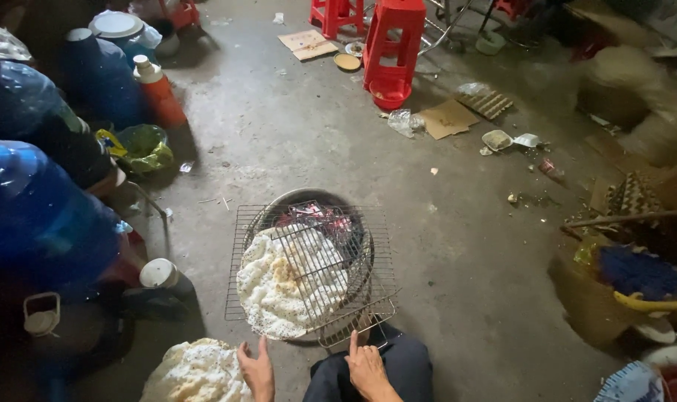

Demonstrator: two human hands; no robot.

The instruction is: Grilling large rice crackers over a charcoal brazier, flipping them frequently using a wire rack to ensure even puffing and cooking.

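A round white puffed cracker (290,286) lies clamped in a wire grill rack (308,260) over a charcoal stove (320,212) with glowing embers. My left hand (258,371) hovers just below the rack's near edge, fingers apart, holding nothing. My right hand (366,368) rests on my knee beside the rack's handle (368,327), index finger pointing up, touching or nearly touching the wire. Another puffed cracker (197,372) lies on the floor to the left of my left hand.
Large blue water jugs (37,212) and an orange flask (158,89) stand along the left. Red plastic stools (394,41) stand at the back. Cardboard pieces (446,119) and litter lie on the concrete floor. A basket of cloths (628,283) sits at the right.
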